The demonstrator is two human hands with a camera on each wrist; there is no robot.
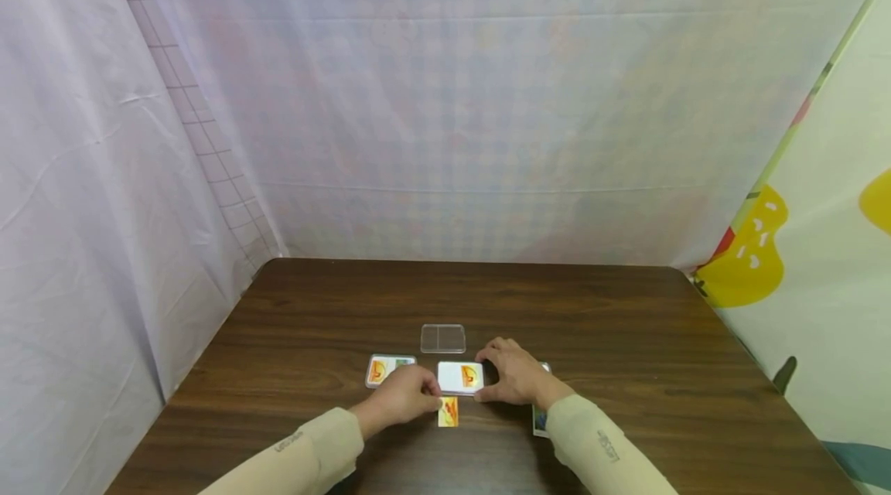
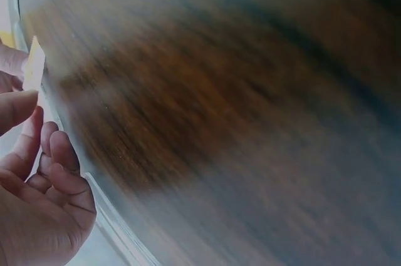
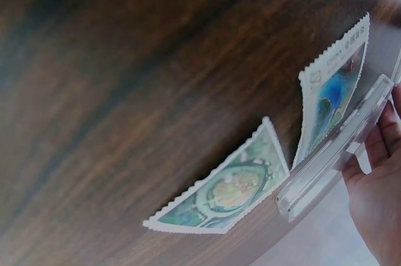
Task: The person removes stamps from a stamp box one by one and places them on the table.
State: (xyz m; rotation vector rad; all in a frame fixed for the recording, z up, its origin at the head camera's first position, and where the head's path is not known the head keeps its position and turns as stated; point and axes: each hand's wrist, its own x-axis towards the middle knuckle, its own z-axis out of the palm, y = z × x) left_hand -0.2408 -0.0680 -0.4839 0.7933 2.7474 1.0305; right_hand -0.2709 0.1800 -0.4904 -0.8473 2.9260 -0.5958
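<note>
Nearest the person, a small orange-and-yellow stamp (image 1: 448, 411) lies flat on the dark wooden bench (image 1: 626, 340), just below the fingers of both hands. A green stamp (image 3: 229, 191) and a blue stamp (image 3: 332, 100) lie just behind the right hand, beside its wrist. Between the hands sits a clear plastic case (image 1: 461, 377) with an orange picture showing in it. The left hand (image 1: 404, 396) grips its left end, fingers curled against the edge; the right hand (image 1: 513, 373) holds its right end, fingers curled round the rim. To the left of the left fingers a second case with a stamp (image 1: 390, 369) lies flat. Beyond the fingers, an unfilled clear case (image 1: 442, 339) rests on the bench. White sheeting (image 1: 445, 108) hangs behind.
</note>
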